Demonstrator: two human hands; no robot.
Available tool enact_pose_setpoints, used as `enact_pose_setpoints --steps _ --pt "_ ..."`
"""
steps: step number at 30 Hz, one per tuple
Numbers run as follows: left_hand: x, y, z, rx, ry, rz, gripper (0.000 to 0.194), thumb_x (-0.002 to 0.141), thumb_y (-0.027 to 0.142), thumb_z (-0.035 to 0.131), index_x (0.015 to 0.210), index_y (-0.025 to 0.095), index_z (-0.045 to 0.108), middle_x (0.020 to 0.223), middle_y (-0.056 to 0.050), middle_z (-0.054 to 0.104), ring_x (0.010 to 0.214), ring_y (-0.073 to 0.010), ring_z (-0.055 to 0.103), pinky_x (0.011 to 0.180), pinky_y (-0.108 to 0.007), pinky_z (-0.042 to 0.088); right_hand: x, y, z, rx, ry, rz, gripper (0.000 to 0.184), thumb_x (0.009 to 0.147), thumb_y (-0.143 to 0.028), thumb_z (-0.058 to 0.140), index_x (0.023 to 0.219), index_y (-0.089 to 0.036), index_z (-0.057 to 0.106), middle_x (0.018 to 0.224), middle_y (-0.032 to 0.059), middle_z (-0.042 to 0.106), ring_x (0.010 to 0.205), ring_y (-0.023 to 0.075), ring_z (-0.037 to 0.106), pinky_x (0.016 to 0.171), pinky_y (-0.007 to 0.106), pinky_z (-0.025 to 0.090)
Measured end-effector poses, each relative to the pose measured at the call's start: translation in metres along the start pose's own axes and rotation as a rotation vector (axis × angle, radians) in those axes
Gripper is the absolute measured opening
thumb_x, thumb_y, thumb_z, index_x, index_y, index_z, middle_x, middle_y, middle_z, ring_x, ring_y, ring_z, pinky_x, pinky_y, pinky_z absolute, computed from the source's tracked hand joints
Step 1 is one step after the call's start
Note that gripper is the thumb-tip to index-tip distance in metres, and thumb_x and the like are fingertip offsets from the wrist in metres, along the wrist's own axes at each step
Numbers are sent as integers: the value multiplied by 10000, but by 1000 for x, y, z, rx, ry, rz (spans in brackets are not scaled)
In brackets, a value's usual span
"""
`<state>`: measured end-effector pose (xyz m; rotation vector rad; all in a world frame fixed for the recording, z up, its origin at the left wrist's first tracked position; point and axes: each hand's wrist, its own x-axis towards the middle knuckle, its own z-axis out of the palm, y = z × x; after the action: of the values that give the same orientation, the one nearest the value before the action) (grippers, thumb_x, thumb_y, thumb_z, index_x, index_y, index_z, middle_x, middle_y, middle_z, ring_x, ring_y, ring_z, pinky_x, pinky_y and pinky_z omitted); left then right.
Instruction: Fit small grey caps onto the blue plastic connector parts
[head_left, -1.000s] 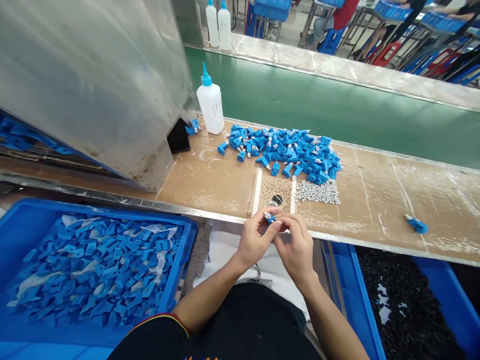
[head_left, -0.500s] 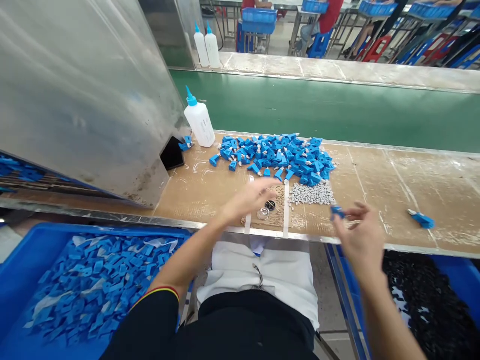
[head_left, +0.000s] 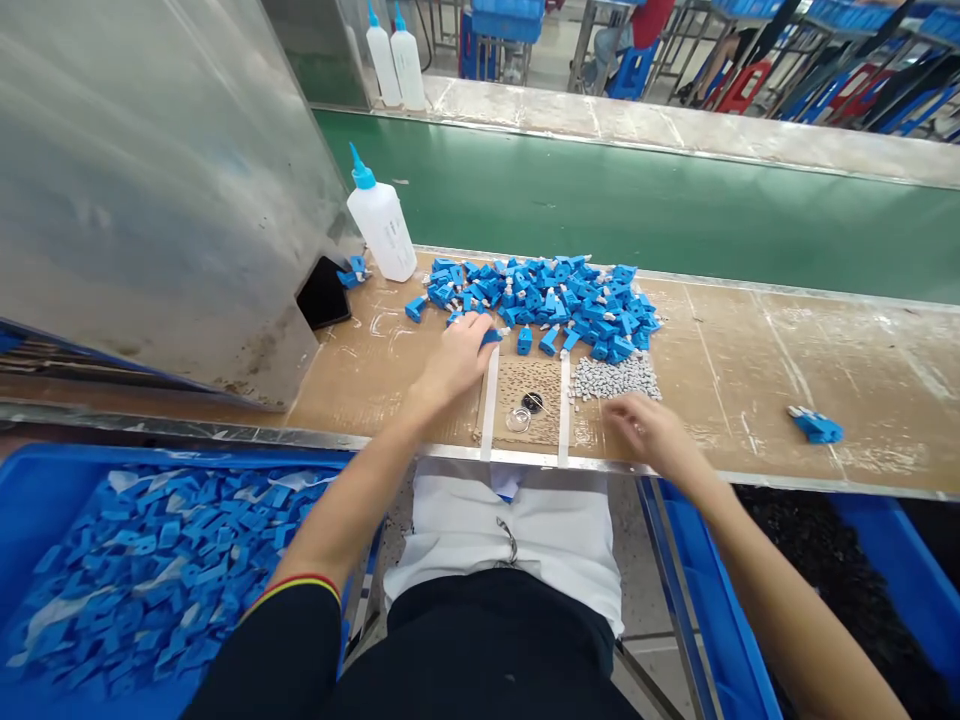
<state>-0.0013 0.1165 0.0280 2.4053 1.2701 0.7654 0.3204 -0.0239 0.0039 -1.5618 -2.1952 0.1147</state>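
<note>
My left hand (head_left: 459,352) is closed at the near left edge of a pile of blue plastic parts (head_left: 559,300), its fingertips on one blue part (head_left: 491,337). Many parts in the pile carry small whitish tips. My right hand (head_left: 646,428) hovers low over the board, slightly blurred, fingers loosely curled and apart; no blue part shows in it. Just beyond its fingertips lies a spread of small grey pieces (head_left: 615,377). Between the hands are a perforated pad (head_left: 544,425) edged by white strips, a small black round piece (head_left: 532,402) and a clear ring (head_left: 517,419).
Two blue parts (head_left: 816,425) lie together at the right. A white bottle with blue nozzle (head_left: 382,225) and a dark phone-like slab (head_left: 324,295) stand by the metal housing (head_left: 150,200). A green belt (head_left: 637,210) runs behind. Below are blue crates (head_left: 172,455), one holding black pieces.
My right hand has moved left to the grey pieces, and the blue part it held is gone from it. A second blue part now lies at the right. My left hand reached the pile.
</note>
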Motion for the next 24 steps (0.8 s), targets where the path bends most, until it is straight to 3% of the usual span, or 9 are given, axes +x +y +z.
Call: enact_pose_setpoints --steps 3,7,11,15,18,24 --pt "-49 13 -1 -283 130 -112 93 894 216 611 969 179 650 932 -45 695 829 -181 632 787 -300 519 23 -31 24 48 -118 -115 247 1018 -222 415 977 -213 659 926 83 706 839 200 671 734 320 528" --pt "-101 21 12 -546 214 -258 102 875 256 637 937 181 666 852 -26 702 737 -149 644 696 -253 517 42 -31 20 -112 -270 -151 266 1018 -209 411 954 -207 669 901 85 683 809 197 643 707 298 492" --pt "-115 19 23 -676 238 -329 120 851 276 667 921 180 683 834 -31 710 751 -152 661 710 -251 528 53 -35 9 -358 -443 -249 231 985 -142 448 878 -171 650 851 97 658 763 193 617 672 287 432" --pt "-115 14 23 -765 248 -376 153 846 295 671 938 174 682 837 -31 710 730 -145 662 705 -250 538 57 -44 5 -435 -563 -309 189 922 -77 477 843 -166 624 799 80 643 706 182 597 631 286 386" --pt "-116 12 24 -791 258 -385 157 844 294 673 940 170 678 843 -32 710 743 -145 667 715 -249 539 48 -46 8 -440 -490 -269 184 918 -98 465 828 -179 604 741 55 615 665 176 568 614 286 371" --pt "-120 10 26 -794 268 -353 150 845 287 678 941 173 680 842 -33 713 751 -148 669 719 -252 541 20 -50 25 -486 -147 -243 282 989 -140 379 789 -206 566 716 56 586 684 192 537 661 303 396"
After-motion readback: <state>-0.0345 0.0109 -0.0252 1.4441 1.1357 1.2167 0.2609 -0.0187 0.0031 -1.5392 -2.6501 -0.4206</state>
